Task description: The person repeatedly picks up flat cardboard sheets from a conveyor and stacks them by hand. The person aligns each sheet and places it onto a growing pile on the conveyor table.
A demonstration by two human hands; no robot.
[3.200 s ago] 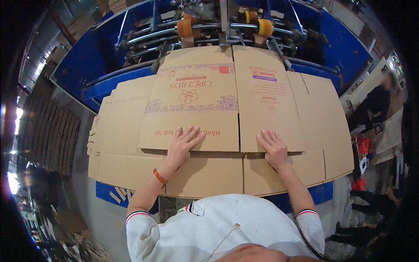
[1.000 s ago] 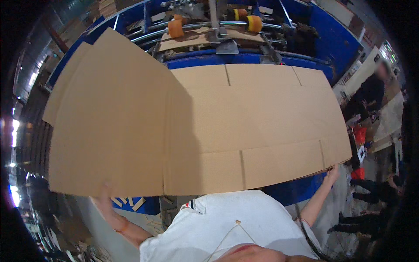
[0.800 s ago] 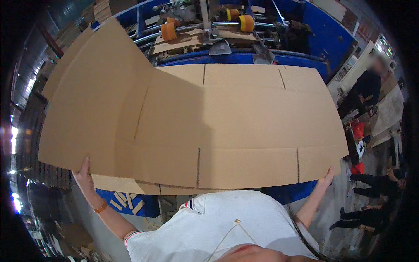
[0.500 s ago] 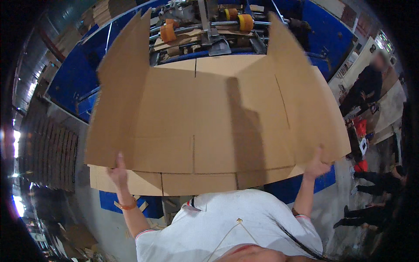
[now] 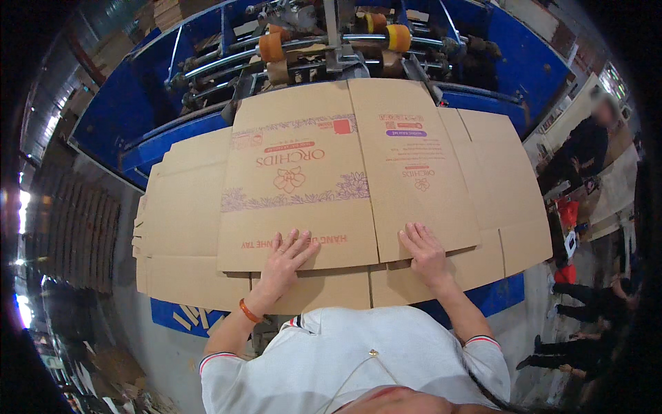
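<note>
A flat, folded cardboard box [image 5: 310, 155] lies in front of me, its two printed panels folded inward and meeting along a seam right of the middle. The print is red and purple, with flower shapes. My left hand [image 5: 284, 263] rests on the near part of the left panel, fingers spread. On the right panel's near edge lies my right hand [image 5: 425, 257], its fingers stretched out flat. Under the folded box, wider unfolded cardboard sheets [image 5: 183, 214] stick out on both sides and toward me.
Beyond the cardboard is a blue machine [image 5: 103, 131] with metal shafts and orange rollers [image 5: 271, 47]. Stacked cardboard [image 5: 76, 221] stands at the left. A person in dark clothes [image 5: 579, 145] is at the right, with more people lower right. Cardboard scraps [image 5: 189, 317] lie below the table's edge.
The box's two side panels, raised and held at their near edges before, are now folded down flat with print showing. Both my hands have moved inward onto them.
</note>
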